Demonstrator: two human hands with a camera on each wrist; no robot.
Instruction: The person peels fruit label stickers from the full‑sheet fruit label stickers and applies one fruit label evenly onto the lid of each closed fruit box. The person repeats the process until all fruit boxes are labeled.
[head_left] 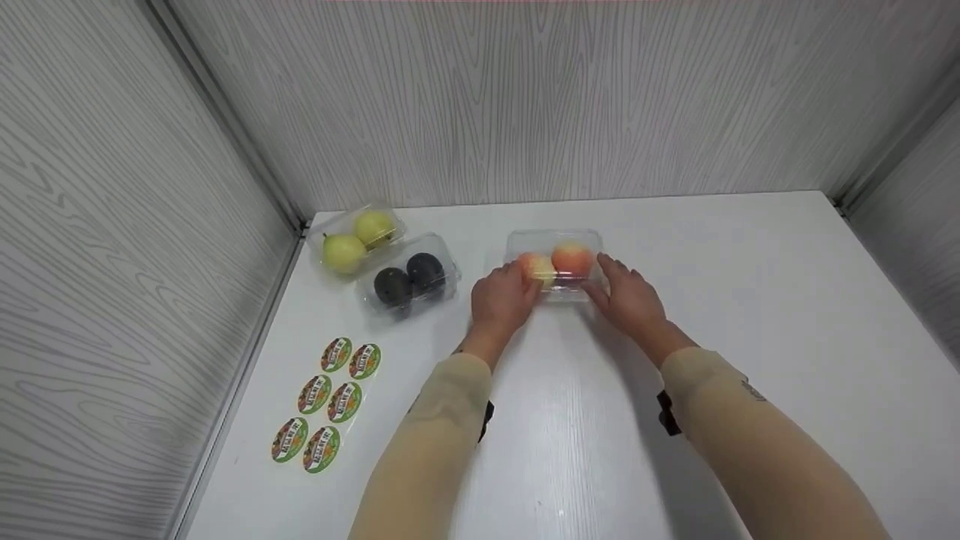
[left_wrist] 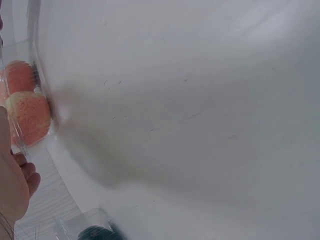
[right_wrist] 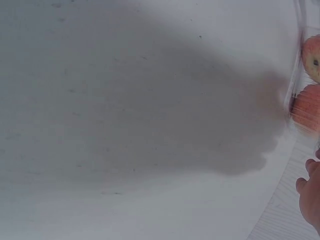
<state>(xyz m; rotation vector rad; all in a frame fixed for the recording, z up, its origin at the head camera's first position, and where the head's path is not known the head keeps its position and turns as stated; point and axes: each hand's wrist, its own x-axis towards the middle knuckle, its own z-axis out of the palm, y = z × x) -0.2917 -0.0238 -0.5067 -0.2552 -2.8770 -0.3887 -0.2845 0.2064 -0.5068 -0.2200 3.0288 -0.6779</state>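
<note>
A clear plastic clamshell box (head_left: 555, 238) sits on the white table towards the back. Inside it are two red-and-yellow apples, one on the right (head_left: 572, 260) and one on the left (head_left: 538, 268). At the box's left side, my left hand (head_left: 501, 298) holds it, the thumb by its front edge. My right hand (head_left: 628, 300) holds the right side, with the thumb at the front corner and the fingers along the side. Only part of the left hand (left_wrist: 12, 185) shows in the left wrist view, and fingertips of the right hand (right_wrist: 312, 192) appear in the right wrist view.
To the left stands a clear box (head_left: 442, 247) with two dark, nearly black fruits (head_left: 409, 279). Behind it, another clear box (head_left: 337, 225) holds two yellow-green pears (head_left: 345, 253). A sheet of round, colourful stickers (head_left: 344, 402) lies at the front left. Wood-grain panels (head_left: 480, 97) enclose the table.
</note>
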